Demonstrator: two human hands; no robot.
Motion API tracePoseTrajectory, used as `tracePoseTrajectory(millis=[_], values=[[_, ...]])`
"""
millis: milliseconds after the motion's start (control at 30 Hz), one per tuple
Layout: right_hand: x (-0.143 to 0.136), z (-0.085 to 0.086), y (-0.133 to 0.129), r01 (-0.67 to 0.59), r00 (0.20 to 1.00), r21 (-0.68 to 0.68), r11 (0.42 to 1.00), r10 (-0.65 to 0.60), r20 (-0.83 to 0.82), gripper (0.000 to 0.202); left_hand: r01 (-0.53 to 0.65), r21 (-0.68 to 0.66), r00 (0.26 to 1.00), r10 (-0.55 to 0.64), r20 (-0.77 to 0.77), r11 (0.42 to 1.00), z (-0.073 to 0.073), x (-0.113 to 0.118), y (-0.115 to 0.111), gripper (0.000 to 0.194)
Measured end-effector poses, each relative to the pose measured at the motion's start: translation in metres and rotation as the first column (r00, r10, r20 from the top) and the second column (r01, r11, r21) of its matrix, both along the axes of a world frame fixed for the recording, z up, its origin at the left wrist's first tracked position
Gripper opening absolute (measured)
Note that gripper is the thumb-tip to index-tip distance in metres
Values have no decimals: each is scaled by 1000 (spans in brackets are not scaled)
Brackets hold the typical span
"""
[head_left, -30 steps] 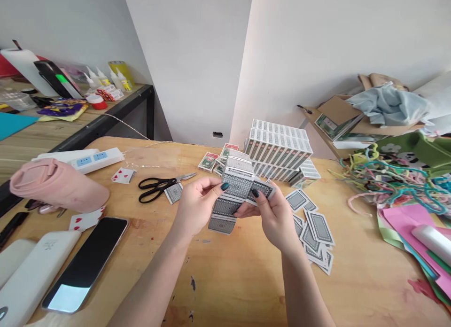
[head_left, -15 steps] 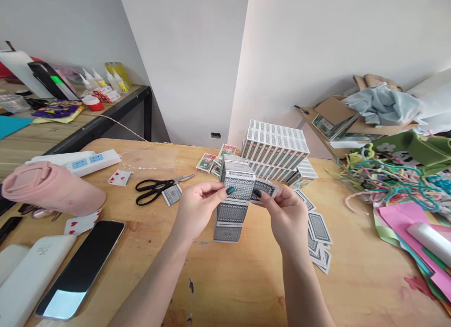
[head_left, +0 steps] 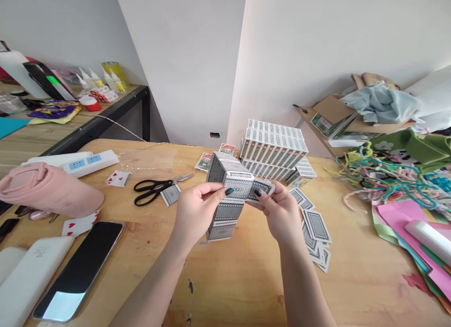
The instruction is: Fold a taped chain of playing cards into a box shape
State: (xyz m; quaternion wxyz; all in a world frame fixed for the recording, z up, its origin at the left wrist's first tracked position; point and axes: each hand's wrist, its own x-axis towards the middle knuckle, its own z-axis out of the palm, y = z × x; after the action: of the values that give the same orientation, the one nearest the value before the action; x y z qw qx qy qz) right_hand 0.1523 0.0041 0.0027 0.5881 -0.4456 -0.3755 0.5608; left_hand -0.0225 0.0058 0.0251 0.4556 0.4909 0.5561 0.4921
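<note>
A tall box-like structure made of playing cards [head_left: 229, 212] stands tilted before me, its faces showing patterned grey backs. My left hand [head_left: 199, 209] pinches its upper front edge between thumb and fingers. On the other side, my right hand [head_left: 280, 207] is closed on a playing card [head_left: 265, 190], whose left edge meets the structure's upper right side. Whether that card is attached there I cannot tell. To the right of my right hand lie loose cards [head_left: 319, 226], mostly back up. Black-handled scissors [head_left: 151, 190] rest left of my left hand, partly over a single card [head_left: 171, 194].
Stacked card boxes [head_left: 275, 144] stand behind the structure. A pink tumbler [head_left: 52, 190], a power strip [head_left: 89, 162], a phone [head_left: 82, 266] and a white power bank [head_left: 35, 275] lie to the left. Tangled yarn [head_left: 384, 179] and coloured paper [head_left: 405, 228] cover the right side.
The card structure has tilted and turned, so more of its left side shows. My right hand has shifted slightly left with its card, uncovering more of the loose cards.
</note>
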Motion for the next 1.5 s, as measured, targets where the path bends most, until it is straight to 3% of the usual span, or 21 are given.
tracePoseTrajectory(millis=[267, 667, 767, 933, 1067, 1500], values=[[3, 3, 0, -38, 996, -28, 999, 36, -86, 22, -39, 89, 997, 45, -68, 995, 6, 2, -6, 12], [5, 8, -2, -72, 997, -31, 997, 71, -14, 27, -22, 19, 999, 22, -27, 1000, 7, -6, -4, 17], [6, 16, -6, -154, 982, 1, 988, 153, 113, 23, -18, 29, 999, 19, -43, 999, 5, -7, -1, 19], [4, 27, -16, -344, 875, -53, 937, 340, 343, 30, 42, 28, 999, -42, 8, 999, 2, -7, 2, 19], [0, 25, -18, -328, 843, -37, 944, 310, 440, 30, 54, 23, 998, -55, 27, 998, 1, -7, 2, 20], [-9, 22, -20, -322, 791, -54, 945, 300, 532, 28, 68, -48, 985, -59, 164, 997, 4, -5, 1, 24]])
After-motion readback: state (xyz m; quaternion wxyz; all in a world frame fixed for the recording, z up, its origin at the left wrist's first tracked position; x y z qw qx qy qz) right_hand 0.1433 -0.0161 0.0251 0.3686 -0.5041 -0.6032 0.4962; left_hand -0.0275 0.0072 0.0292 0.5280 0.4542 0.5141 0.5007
